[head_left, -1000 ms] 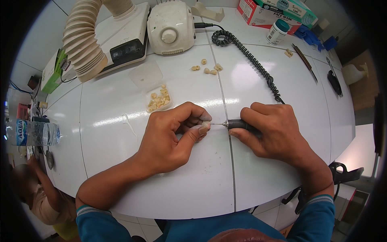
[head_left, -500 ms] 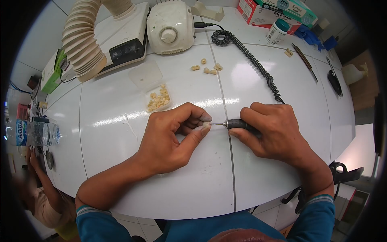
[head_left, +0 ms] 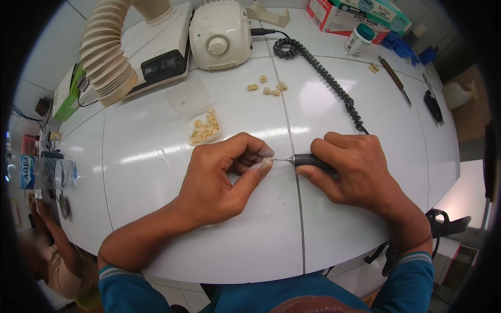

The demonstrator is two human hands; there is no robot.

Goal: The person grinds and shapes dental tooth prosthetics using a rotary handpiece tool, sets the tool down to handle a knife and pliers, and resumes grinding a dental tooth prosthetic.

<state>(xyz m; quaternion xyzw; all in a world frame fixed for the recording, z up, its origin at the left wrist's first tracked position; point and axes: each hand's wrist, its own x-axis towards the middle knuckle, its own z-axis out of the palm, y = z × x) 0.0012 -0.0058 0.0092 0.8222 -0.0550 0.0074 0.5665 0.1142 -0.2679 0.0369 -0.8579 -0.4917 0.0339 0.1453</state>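
Note:
My left hand (head_left: 216,175) pinches a small pale dental crown (head_left: 266,161) between thumb and fingers, which hide most of it. White dust coats those fingertips. Wrapped round a black rotary handpiece (head_left: 309,160) is my right hand (head_left: 360,169), its thumb along the underside. The handpiece's thin metal bur (head_left: 282,159) points left and reaches the crown; the exact contact is too small to make out. Just beyond my left hand, a clear plastic box (head_left: 219,136) with its lid open holds many yellowish tooth crowns (head_left: 201,130). Several loose crowns (head_left: 267,90) lie farther back.
A coiled black cord (head_left: 329,78) runs between the handpiece and a white control unit (head_left: 219,39). At back left hangs a ribbed suction hose (head_left: 104,52). A jar (head_left: 360,40), mask boxes (head_left: 344,23) and slim tools (head_left: 395,81) stand or lie right. Another person (head_left: 60,261) is far left.
My hands, the crown and the handpiece keep nearly the same position. At the far left, the other person's hands and arms have shifted slightly.

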